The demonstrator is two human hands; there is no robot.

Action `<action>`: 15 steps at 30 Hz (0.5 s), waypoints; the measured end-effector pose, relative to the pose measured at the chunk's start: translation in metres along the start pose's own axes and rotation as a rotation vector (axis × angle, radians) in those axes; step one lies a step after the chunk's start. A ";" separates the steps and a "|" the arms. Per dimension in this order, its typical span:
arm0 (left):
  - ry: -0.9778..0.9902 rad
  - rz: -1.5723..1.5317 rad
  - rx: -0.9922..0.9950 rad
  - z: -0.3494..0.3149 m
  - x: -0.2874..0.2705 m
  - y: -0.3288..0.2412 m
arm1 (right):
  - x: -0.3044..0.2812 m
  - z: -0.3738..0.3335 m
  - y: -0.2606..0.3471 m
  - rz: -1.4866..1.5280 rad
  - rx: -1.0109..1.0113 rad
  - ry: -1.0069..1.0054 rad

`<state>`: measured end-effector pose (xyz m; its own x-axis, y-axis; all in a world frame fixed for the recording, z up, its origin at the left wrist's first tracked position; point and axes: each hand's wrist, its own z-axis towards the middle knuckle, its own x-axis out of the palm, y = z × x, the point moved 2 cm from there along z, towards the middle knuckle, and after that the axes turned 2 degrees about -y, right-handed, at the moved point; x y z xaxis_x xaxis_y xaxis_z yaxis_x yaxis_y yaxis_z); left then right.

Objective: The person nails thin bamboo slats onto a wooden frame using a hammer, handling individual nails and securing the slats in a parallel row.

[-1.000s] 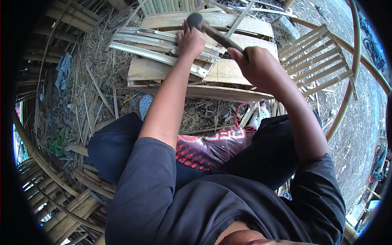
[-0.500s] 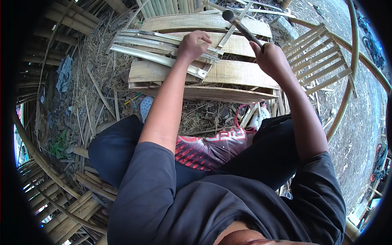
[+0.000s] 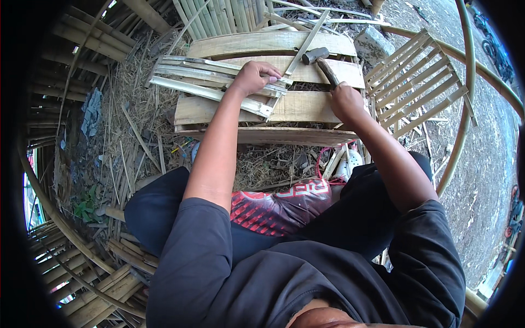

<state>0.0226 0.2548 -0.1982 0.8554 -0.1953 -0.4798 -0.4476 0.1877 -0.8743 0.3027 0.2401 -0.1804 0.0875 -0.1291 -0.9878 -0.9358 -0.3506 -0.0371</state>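
My right hand (image 3: pixel 348 103) grips the wooden handle of a hammer (image 3: pixel 315 56), its dark metal head over the upper boards of a low slatted wooden bench (image 3: pixel 311 104). To the left, my left hand (image 3: pixel 255 77) is closed in a pinch above several split bamboo strips (image 3: pixel 213 94) laid side by side across the bench. Whatever the fingertips pinch is too small to make out. Beside them a thin bamboo cross strip (image 3: pixel 307 44) slants up and away to the right, passing at the ends of the other strips.
A bamboo slat panel (image 3: pixel 418 82) leans at the right of the bench, beside a grey stone block (image 3: pixel 376 44). Curved bamboo poles (image 3: pixel 467 98) arch at the right edge. Dry straw and scraps (image 3: pixel 136 109) cover the ground to the left. Upright bamboo slats (image 3: pixel 219 19) stand behind.
The hammer has come down from its raised position toward the bench, with my right hand moving lower and to the left. My left hand stays by the strips, its fingers now pinched closer to them.
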 end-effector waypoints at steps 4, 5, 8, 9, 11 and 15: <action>-0.012 0.011 -0.029 0.001 0.001 0.001 | -0.024 0.004 0.017 0.029 0.038 -0.180; -0.008 0.008 -0.021 0.005 0.004 0.000 | -0.021 0.008 0.018 0.044 -0.156 -0.392; 0.001 0.020 -0.064 0.005 0.004 0.003 | -0.012 0.016 0.037 0.411 -0.352 -0.396; -0.019 0.000 -0.036 0.003 0.003 0.004 | -0.010 0.017 0.043 0.492 -0.360 -0.291; -0.027 -0.025 -0.001 0.006 0.007 0.002 | 0.008 0.026 0.046 0.598 -0.388 -0.262; -0.030 0.003 -0.045 0.009 0.009 0.000 | 0.020 0.039 0.050 0.803 -0.496 -0.358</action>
<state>0.0329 0.2613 -0.2021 0.8611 -0.1653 -0.4808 -0.4612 0.1442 -0.8755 0.2446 0.2562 -0.2078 -0.6903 -0.2391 -0.6829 -0.4176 -0.6391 0.6459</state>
